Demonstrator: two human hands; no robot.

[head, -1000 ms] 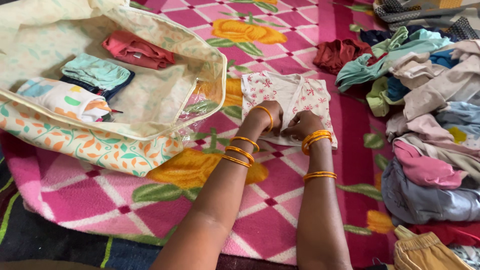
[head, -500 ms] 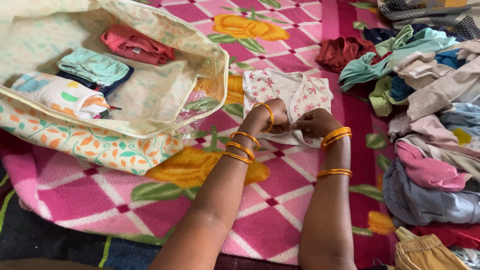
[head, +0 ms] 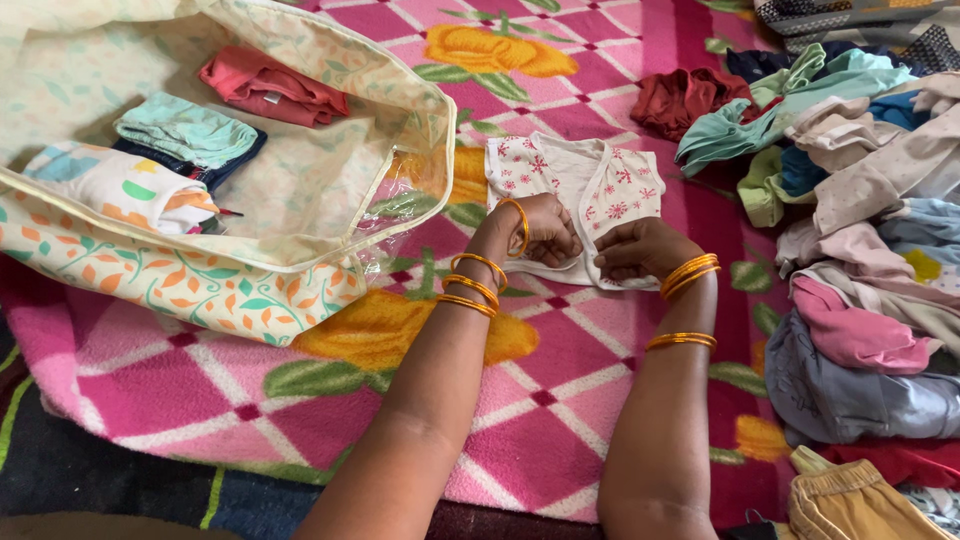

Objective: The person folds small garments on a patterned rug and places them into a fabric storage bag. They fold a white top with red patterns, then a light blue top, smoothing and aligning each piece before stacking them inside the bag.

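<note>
A small white baby top [head: 585, 180] with pink flower print lies flat on the pink blanket [head: 560, 400]. My left hand [head: 545, 228] grips the top's lower edge near its middle, fingers curled on the cloth. My right hand [head: 640, 248] holds the same lower edge just to the right. Both wrists carry orange bangles. The hem under my hands is partly hidden.
An open floral storage bag [head: 250, 190] at the left holds folded clothes: a red piece [head: 270, 90], a mint one [head: 185, 130], a white patterned one [head: 120, 190]. A heap of unfolded clothes [head: 860, 200] fills the right side. Yellow shorts [head: 850, 505] lie at the bottom right.
My right hand slid to the right along the top's lower edge, and both hands gathered the hem. The top now looks shorter at its bottom.
</note>
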